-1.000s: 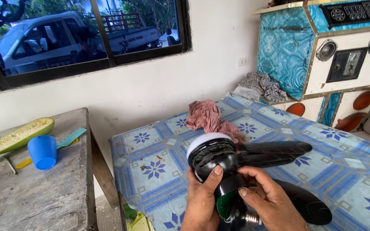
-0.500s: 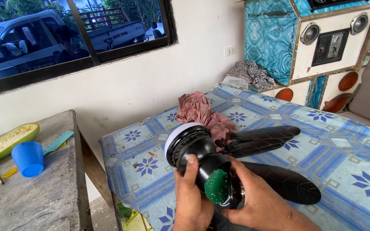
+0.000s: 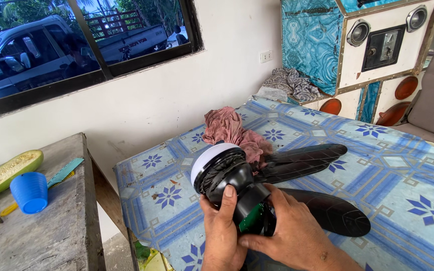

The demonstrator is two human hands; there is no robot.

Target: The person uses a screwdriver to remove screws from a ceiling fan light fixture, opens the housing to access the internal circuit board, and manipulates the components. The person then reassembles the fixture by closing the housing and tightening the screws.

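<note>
Blue plastic cup (image 3: 29, 191) sits upside down on a worn wooden bench (image 3: 51, 226) at far left, beside a halved green gourd (image 3: 7, 172) & a teal comb (image 3: 64, 172). Centre: black fan motor (image 3: 225, 175) w/ white cap, held just above the blue-patterned table (image 3: 408, 175). Left hand (image 3: 222, 232) wraps its housing, thumb up the side; right hand (image 3: 290, 233) is closed around the rear end, where a green board shows. Pink rag (image 3: 232, 131) behind; two black blades (image 3: 302, 159) lie to the right.

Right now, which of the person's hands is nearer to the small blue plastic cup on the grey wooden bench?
Left. The left hand grips the black fan motor on the cup's side; the right hand holds it farther away.
</note>
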